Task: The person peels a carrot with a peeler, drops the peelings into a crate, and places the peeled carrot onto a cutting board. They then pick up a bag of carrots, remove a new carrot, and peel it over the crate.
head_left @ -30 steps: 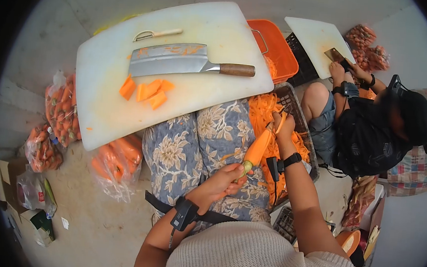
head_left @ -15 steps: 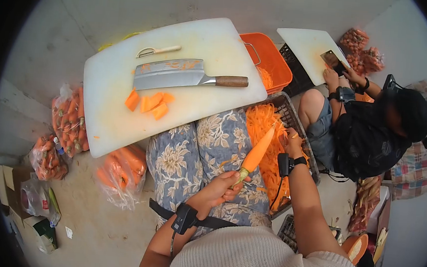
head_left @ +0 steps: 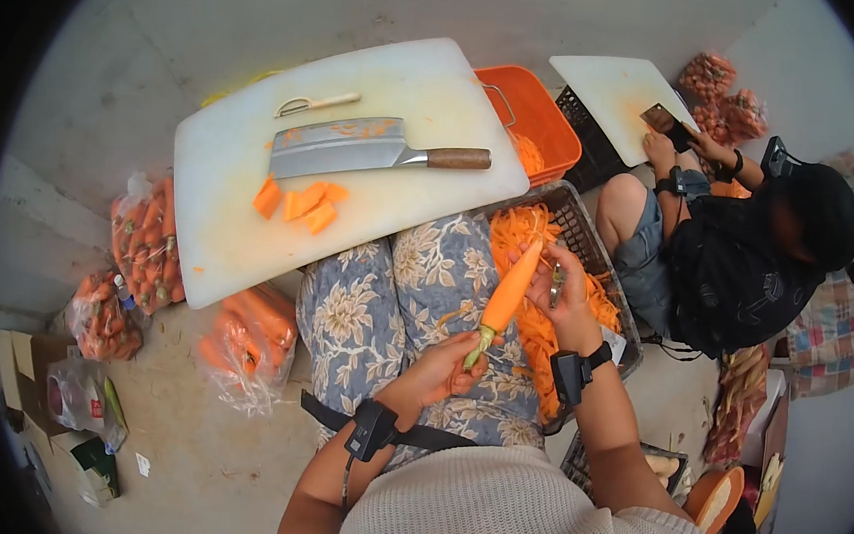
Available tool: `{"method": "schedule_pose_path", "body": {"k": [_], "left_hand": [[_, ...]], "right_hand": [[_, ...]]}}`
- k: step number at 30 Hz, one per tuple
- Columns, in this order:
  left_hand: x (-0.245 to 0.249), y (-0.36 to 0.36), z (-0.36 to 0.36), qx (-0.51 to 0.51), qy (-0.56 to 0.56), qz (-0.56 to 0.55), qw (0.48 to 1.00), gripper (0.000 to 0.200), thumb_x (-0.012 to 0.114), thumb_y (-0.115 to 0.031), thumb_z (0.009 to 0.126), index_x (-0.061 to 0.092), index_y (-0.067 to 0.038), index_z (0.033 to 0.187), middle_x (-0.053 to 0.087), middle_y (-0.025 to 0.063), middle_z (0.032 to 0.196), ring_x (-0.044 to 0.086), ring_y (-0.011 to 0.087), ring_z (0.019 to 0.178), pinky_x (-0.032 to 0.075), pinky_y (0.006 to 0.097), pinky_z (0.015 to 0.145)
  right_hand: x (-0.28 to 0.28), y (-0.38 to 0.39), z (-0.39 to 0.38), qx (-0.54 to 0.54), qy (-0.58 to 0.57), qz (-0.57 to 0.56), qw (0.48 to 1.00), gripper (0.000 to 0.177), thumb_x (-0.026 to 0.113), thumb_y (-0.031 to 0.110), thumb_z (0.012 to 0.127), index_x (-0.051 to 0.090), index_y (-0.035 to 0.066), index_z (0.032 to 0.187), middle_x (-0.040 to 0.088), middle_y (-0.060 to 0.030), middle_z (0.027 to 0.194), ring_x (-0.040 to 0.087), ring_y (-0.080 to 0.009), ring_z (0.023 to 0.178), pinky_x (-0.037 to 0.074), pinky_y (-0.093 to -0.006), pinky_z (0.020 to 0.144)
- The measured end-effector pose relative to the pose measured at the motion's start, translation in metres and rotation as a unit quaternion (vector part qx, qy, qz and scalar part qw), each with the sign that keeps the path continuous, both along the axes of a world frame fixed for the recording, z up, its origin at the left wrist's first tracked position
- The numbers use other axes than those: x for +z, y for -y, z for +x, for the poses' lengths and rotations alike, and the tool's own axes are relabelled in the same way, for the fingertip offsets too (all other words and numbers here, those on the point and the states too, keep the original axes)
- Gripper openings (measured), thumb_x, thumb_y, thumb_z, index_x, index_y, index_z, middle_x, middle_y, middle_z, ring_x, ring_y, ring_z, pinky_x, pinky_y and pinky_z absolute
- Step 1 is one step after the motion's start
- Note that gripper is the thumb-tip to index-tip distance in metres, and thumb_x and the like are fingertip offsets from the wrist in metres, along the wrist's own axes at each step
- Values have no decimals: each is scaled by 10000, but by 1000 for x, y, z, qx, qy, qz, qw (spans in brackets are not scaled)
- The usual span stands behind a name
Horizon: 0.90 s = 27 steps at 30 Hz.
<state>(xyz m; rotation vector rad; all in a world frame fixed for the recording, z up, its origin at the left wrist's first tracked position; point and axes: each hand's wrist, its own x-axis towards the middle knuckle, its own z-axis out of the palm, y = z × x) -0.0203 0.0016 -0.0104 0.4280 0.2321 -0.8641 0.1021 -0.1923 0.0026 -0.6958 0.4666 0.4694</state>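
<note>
I note L hand (head_left: 444, 367) pinching the carrot (head_left: 512, 286) by its stem end over the lap, tip angled up above the crate (head_left: 592, 242), prob so shavings (head_left: 533, 227) fall in, while R hand (head_left: 573, 301) grips a peeler (head_left: 554, 280) against the upper end; cleaver (head_left: 341, 147) lies flat on the cutting board (head_left: 218, 241).

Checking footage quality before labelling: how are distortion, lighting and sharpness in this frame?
Head view: fisheye curvature, black corners; soft even light, weak shadows; carrot in the left hand and cleaver look sharp; peeler in the right hand is small, slightly blurred.
</note>
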Motion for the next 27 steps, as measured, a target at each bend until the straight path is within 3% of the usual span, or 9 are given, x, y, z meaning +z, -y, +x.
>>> {"method": "schedule_pose_path", "body": {"k": [5, 7, 8, 10, 11, 12, 14, 16, 27], "left_hand": [[4, 8, -3, -15, 47, 125, 991, 292, 357, -276, 970, 447, -35, 1109, 458, -2, 658, 352, 30, 455, 284, 164, 395], [4, 8, -3, -33, 73, 144, 986, 260, 361, -272, 969, 449, -41, 1051, 443, -8, 661, 340, 24, 463, 274, 163, 400], [4, 7, -3, -34, 73, 143, 987, 260, 361, -272, 969, 449, -41, 1051, 443, -8, 661, 340, 24, 463, 274, 163, 400], [3, 6, -2, -31, 54, 127, 990, 254, 363, -254, 970, 453, -27, 1040, 414, -16, 637, 314, 32, 449, 265, 169, 385], [2, 6, -2, -30, 53, 125, 990, 254, 363, -254, 970, 453, -27, 1040, 414, -16, 637, 314, 32, 449, 265, 169, 385], [3, 7, -2, -24, 55, 121, 991, 253, 360, -254, 970, 452, -27, 1036, 396, -20, 630, 302, 32, 451, 255, 170, 384], [1, 6, -4, -17, 53, 116, 992, 252, 357, -253, 971, 450, -27, 1031, 378, -25, 624, 290, 33, 452, 245, 171, 383], [-1, 7, -3, -29, 61, 130, 989, 248, 348, -253, 973, 446, -33, 1032, 370, -28, 623, 287, 31, 459, 241, 171, 384], [5, 7, 2, -33, 58, 140, 988, 229, 354, -275, 967, 425, -58, 977, 334, -40, 610, 254, 33, 459, 201, 185, 387]], "right_hand": [[11, 4, -6, -9, 10, -92, 996, 187, 592, 184, 803, 561, 41, 920, 581, -96, 881, 585, -290, 934, 505, -413, 750], [30, -12, -17, -44, 59, -338, 938, 242, 622, 211, 788, 536, 64, 960, 542, -47, 833, 562, -211, 789, 462, -318, 651], [26, -18, -21, -44, 58, -339, 938, 242, 622, 211, 788, 536, 64, 960, 542, -47, 833, 562, -211, 789, 462, -318, 651], [11, -26, -31, -66, 198, -444, 871, 302, 663, 198, 757, 472, 38, 927, 463, -38, 831, 484, -158, 701, 419, -318, 603], [4, -26, -38, -14, 234, -476, 848, 368, 672, 213, 751, 450, 1, 955, 463, -96, 912, 481, -208, 840, 416, -331, 694], [0, -30, -44, -11, 232, -477, 848, 368, 672, 213, 751, 450, 1, 955, 463, -96, 912, 481, -208, 840, 416, -331, 694], [-8, -47, -56, 2, 342, -689, 639, 409, 674, 210, 750, 431, -34, 970, 446, -149, 971, 437, -270, 937, 379, -363, 794], [-10, -54, -58, -25, 363, -686, 630, 428, 680, 201, 741, 424, -53, 972, 432, -179, 980, 410, -316, 963, 340, -375, 851], [-16, -52, -34, -12, 336, -684, 648, 315, 680, 183, 707, 459, -3, 834, 474, -132, 839, 463, -294, 839, 375, -369, 753]]}}
